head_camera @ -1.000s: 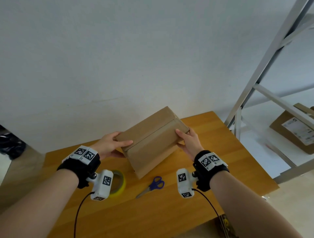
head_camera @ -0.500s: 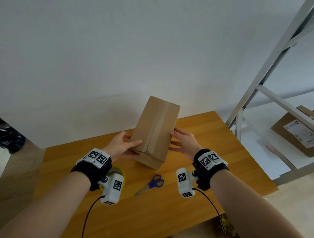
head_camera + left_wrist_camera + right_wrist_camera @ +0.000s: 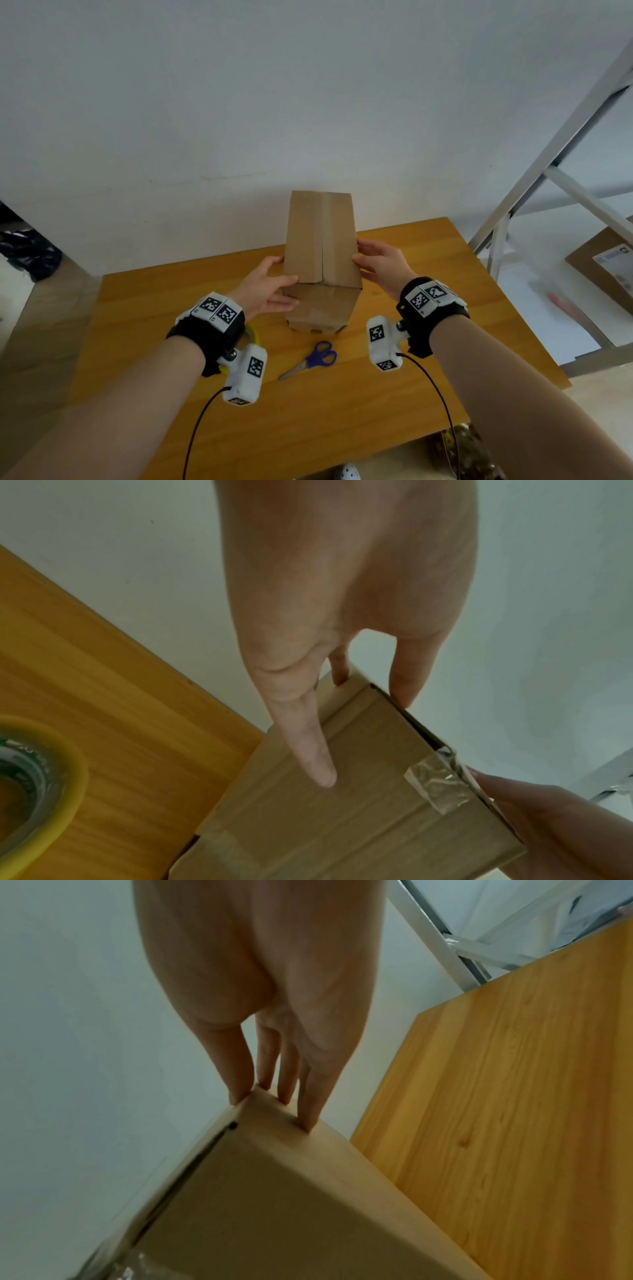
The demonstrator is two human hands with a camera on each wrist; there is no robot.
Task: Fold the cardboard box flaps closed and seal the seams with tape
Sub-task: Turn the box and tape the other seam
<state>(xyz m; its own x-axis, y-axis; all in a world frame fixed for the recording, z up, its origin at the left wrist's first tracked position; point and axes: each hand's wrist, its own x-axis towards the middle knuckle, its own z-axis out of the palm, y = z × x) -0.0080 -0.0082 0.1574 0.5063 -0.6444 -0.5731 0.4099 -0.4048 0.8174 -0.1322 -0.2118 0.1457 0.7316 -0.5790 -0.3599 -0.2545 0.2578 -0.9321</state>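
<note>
Nearest to the camera, on the desk (image 3: 394, 411), lie the scissors (image 3: 310, 359) with blue handles, just in front of the box. To their left, mostly hidden under the left wrist, is the tape roll (image 3: 254, 334) with a yellow rim; the left wrist view shows it (image 3: 37, 785) lying flat on the wood.

The box (image 3: 320, 260) is held between both hands above the middle of the desk, standing tall and a little tilted, with the flap seam facing the camera. Whether its low end touches the desk, I cannot tell.

The left hand (image 3: 265, 291) takes the left side near the lower corner. Its grip is clamped on the box: the thumb lies over the front face and the fingers go behind. In the left wrist view one finger (image 3: 308, 745) lies straight along the cardboard, and a crumpled piece of clear tape (image 3: 436, 785) sits on the edge near the other hand.

The right hand (image 3: 382, 265) is on the right side, a little higher. Its fingers (image 3: 310, 1096) are nearly straight and close together, and their tips press on the cardboard (image 3: 308, 1191) near a corner, the thumb on the next face.

Farther away there is a white wall (image 3: 274, 102), and at the right a metal rack (image 3: 548, 164) with another carton (image 3: 603, 270).
</note>
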